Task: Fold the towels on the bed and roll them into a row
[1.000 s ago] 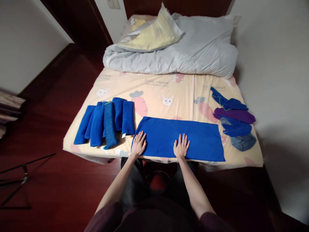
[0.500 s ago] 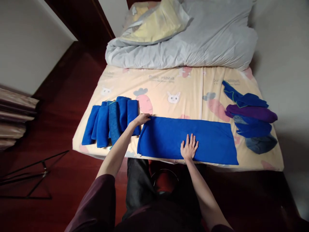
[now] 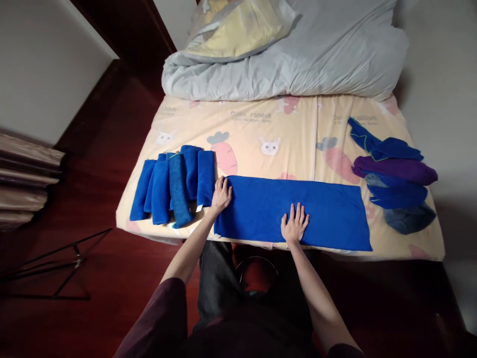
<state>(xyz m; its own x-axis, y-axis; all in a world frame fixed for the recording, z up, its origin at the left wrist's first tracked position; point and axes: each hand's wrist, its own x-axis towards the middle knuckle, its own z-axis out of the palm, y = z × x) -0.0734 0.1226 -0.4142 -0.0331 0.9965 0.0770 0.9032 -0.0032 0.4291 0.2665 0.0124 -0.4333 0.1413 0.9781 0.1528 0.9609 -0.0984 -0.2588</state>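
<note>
Both hands flat on a blue cloth spread along the near edge of the bed.

The left hand, fingers spread and gripping nothing, now lies on the cloth's left end, having drawn back from the far left corner it reached half a second ago. The right hand stays pressed open-palmed near the middle of the blue cloth. Rolled blue towels lie just left; a heap of unfolded cloths lies right, on the bed.
</note>
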